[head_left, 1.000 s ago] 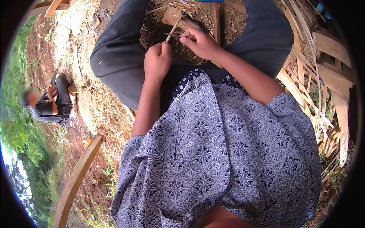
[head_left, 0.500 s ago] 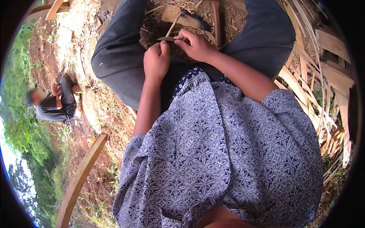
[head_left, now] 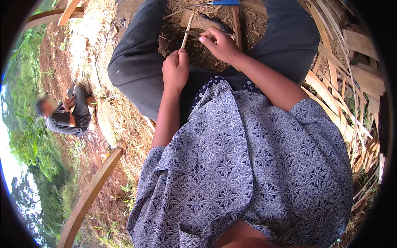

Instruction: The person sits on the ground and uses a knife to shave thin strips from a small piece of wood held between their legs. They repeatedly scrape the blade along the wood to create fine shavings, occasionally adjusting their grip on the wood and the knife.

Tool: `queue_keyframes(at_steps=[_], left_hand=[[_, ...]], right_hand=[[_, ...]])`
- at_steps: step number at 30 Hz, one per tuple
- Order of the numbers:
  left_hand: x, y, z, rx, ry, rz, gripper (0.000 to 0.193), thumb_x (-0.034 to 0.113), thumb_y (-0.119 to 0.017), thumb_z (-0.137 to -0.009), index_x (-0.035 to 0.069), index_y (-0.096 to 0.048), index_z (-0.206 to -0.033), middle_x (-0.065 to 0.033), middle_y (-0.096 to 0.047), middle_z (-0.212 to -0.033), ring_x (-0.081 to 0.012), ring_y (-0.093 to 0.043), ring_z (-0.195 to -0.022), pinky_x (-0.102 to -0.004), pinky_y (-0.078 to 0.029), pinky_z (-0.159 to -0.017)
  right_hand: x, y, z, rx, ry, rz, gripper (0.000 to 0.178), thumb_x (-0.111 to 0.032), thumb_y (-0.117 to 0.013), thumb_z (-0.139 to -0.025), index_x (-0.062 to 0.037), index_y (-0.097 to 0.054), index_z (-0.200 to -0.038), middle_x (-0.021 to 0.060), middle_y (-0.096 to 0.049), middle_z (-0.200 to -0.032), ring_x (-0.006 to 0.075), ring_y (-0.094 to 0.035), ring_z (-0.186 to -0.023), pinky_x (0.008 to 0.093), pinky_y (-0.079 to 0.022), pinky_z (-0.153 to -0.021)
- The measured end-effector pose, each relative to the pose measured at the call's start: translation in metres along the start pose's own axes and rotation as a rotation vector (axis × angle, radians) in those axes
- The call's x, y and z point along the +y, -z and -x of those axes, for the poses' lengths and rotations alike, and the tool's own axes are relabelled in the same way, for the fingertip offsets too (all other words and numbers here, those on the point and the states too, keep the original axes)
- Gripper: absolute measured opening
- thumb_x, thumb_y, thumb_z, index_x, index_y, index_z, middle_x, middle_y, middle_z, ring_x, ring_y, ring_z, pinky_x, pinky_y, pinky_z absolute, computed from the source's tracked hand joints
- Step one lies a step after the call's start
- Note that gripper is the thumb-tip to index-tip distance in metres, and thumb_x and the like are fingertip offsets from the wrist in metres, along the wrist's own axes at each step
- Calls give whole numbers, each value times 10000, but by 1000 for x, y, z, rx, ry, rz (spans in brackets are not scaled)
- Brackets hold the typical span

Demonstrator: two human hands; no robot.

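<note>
My left hand (head_left: 176,69) is closed around the lower end of a thin pale wooden stick (head_left: 188,32), which points away from me between my knees. In my right hand (head_left: 220,44) is a small knife, its dark blade (head_left: 191,32) lying across the stick about midway along. The fingers hide the knife's handle. Beyond the stick, a flat piece of wood (head_left: 191,19) lies on the ground with a dark, charred-looking thing (head_left: 217,25) against it.
A blue-handled tool (head_left: 223,3) lies at the far edge, by an upright brown wooden piece (head_left: 237,25). Split wood strips (head_left: 331,103) are heaped at my right. To the left, another person (head_left: 68,109) sits on the slope behind a wooden beam (head_left: 93,190).
The blade has moved from just above my left thumb to farther along the stick. My right hand has shifted slightly right. The blue-handled tool has come into view at the top.
</note>
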State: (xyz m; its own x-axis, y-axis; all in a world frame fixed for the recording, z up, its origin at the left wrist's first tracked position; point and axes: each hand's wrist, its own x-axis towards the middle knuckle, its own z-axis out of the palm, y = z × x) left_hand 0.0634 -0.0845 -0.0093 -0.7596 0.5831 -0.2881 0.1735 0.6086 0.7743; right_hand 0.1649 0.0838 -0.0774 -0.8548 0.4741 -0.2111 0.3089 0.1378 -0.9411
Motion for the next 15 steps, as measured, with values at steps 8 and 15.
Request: queue_keyframes(at_steps=[8, 15], left_hand=[[5, -3, -2, -26, -109, -79, 408, 296, -490, -1063, -28, -619, -851, -238, -608, -698, -426, -616, -655, -469, -469, -630], [4, 0, 2, -45, -121, -30, 418, 278, -479, -1075, -25, -564, -799, -209, -559, -644, -355, -567, -585, -450, -440, -590]], right_hand=[[-1, -14, 3, -27, 221, -62, 249, -287, -705, -978, -67, -672, -1091, 87, -744, -927, 200, -706, -818, 345, -526, -725], [5, -5, -1, 13, 217, 47, 221, -219, -685, -1004, -14, -631, -1068, 104, -745, -938, 171, -712, -839, 333, -546, -773]])
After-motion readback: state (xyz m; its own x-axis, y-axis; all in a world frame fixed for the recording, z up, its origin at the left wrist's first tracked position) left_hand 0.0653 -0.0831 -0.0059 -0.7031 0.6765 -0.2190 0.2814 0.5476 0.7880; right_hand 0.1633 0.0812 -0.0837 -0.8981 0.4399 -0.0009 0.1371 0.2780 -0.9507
